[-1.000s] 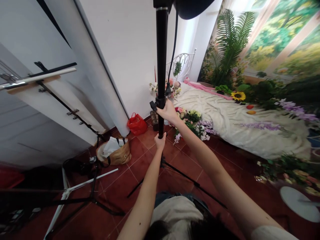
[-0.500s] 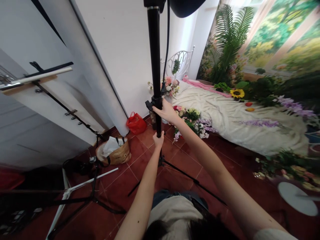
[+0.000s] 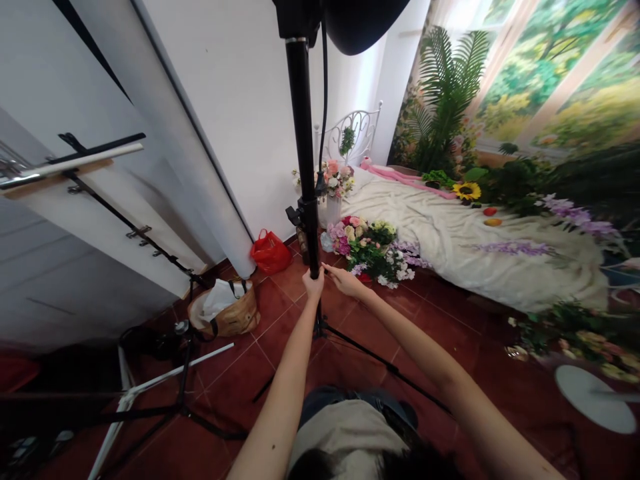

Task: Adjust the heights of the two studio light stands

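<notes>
A black light stand (image 3: 302, 127) rises in front of me, with a dark round lamp head (image 3: 367, 23) at its top and a cable hanging beside the pole. My left hand (image 3: 313, 284) is wrapped round the pole low down, just below its thick section. At the same height my right hand (image 3: 346, 281) pinches a small dark knob on the pole's right side; the fingertips mostly cover it. Higher up sits a collar with a black clamp knob (image 3: 294, 215), untouched by either hand. The stand's legs (image 3: 360, 347) spread over the tiled floor below.
To the left are a red plastic bag (image 3: 271, 251), a woven bag (image 3: 235, 313) and another black stand (image 3: 184, 373). A bed with a cream blanket (image 3: 445, 230) is at the right, with flowers (image 3: 373, 247) at its near corner. A white disc (image 3: 595, 400) stands lower right.
My right hand has let go of the upper collar and moved down the pole to the lower knob beside my left hand. The left hand keeps its hold.
</notes>
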Demonstrator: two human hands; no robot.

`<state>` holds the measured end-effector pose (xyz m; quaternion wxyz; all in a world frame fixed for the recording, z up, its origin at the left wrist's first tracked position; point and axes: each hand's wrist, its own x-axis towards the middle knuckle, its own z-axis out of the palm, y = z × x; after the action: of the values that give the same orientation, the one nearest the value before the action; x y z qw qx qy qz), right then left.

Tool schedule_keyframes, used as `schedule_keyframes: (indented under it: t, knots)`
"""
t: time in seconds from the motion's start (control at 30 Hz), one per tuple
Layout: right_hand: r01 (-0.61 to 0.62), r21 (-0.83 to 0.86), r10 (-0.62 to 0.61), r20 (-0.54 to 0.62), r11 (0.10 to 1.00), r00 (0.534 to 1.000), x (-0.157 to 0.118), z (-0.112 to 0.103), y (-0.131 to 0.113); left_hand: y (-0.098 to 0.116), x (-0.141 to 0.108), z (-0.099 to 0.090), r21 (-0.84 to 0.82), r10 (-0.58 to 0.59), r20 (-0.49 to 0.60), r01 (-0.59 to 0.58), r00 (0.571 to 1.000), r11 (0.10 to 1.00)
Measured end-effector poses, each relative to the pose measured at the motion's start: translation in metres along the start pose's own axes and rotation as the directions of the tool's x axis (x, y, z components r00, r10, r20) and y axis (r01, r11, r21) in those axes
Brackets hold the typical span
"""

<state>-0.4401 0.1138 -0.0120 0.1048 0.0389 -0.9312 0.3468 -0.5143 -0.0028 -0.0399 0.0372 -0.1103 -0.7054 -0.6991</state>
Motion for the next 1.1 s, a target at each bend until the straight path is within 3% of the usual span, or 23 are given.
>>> schedule_keyframes:
  t: [0.3, 0.43, 0.6, 0.77, 0.9, 1.1]
  knots:
    - [-0.095, 0.085, 0.097, -0.026, 0.992, 0.995, 0.020, 0.009, 0.004, -0.002, 0.000, 0.001, -0.040, -0.009, 0.001, 0.009, 1.000, 0.999]
    - [-0.169, 0.173, 0.176, -0.026, 0.970, 0.984, 0.025, 0.021, 0.012, -0.006, 0.000, 0.000, -0.028, -0.024, 0.006, 0.024, 1.000, 0.999]
    - [-0.171, 0.266, 0.204, -0.103, 0.949, 0.973, 0.032, 0.038, 0.025, -0.004, 0.001, -0.001, 0.009, -0.004, -0.051, 0.004, 0.999, 1.000]
    - [-0.284, 0.304, 0.340, -0.149, 0.909, 0.929, 0.041, 0.041, 0.025, -0.002, 0.001, -0.002, -0.027, -0.008, -0.056, 0.007, 0.998, 1.000]
    - [-0.410, 0.400, 0.466, -0.050, 0.820, 0.883, 0.051, 0.033, 0.020, -0.006, 0.001, -0.003, -0.041, -0.014, -0.038, 0.013, 0.999, 0.999]
    - [-0.542, 0.361, 0.574, 0.023, 0.759, 0.818, 0.063, 0.026, 0.018, -0.010, 0.002, -0.004, -0.023, -0.021, -0.017, 0.020, 1.000, 1.000]
